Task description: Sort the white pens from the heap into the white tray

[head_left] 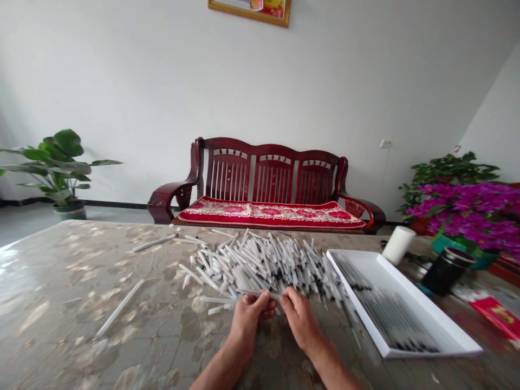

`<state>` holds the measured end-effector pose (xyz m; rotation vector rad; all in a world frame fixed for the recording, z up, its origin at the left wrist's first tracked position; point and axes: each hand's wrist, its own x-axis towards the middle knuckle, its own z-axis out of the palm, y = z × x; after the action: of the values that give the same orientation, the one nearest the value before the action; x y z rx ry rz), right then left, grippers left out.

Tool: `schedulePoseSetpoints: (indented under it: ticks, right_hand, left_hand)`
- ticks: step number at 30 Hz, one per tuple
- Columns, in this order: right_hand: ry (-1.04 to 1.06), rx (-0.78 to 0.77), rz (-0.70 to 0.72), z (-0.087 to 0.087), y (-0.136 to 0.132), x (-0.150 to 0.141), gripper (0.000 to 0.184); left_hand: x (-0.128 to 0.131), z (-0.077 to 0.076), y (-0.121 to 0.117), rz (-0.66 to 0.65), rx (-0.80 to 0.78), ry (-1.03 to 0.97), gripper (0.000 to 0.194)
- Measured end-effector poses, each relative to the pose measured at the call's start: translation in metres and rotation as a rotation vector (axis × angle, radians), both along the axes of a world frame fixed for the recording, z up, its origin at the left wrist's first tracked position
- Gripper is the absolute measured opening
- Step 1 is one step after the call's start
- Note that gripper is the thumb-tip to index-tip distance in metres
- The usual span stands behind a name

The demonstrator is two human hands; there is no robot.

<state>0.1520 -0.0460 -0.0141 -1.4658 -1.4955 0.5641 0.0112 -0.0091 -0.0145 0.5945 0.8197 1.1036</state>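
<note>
A large heap of whitish translucent pen-like tubes (260, 260), several with black ends, lies on the table in front of my hands. My left hand (249, 314) is closed at the near edge of this heap, with thumb and fingers pinching a slim pale tube (252, 292). Close by on the right, my right hand (298, 314) has its thumb and fingertips pressed together at the right end of that same tube. The fingers partly hide the tube, and its exact kind is unclear.
Right of the heap, a white shallow box (422, 309) holds rows of slim dark-tipped sticks. Beyond it stand a white cylinder (398, 245), a black cup (447, 271) and potted purple flowers (475, 211). A single tube (119, 307) lies at left. A wooden bench (268, 179) faces the table.
</note>
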Motion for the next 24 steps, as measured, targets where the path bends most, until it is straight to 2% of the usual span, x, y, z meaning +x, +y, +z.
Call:
schedulePoseSetpoints:
  ticks: [6, 8, 13, 20, 24]
  right_hand:
    - [0.341, -0.264, 0.001, -0.008, 0.001, -0.007, 0.057]
    - [0.364, -0.268, 0.0, -0.01, 0.001, -0.007, 0.058]
    - [0.23, -0.119, -0.045, -0.009, 0.003, -0.007, 0.052]
    - [0.486, -0.323, 0.03, -0.002, 0.002, -0.011, 0.06]
    - [0.528, -0.334, 0.058, 0.002, 0.001, -0.006, 0.059]
  left_hand:
    - [0.001, 0.001, -0.002, 0.008, 0.044, 0.016, 0.039]
    - [0.001, 0.001, -0.003, 0.012, 0.051, 0.022, 0.038]
    - [0.002, 0.001, -0.002, 0.019, 0.035, 0.03, 0.04]
    - [0.002, 0.007, -0.004, -0.029, 0.172, 0.05, 0.043]
    - [0.002, 0.01, -0.005, -0.088, 0.184, 0.047, 0.044]
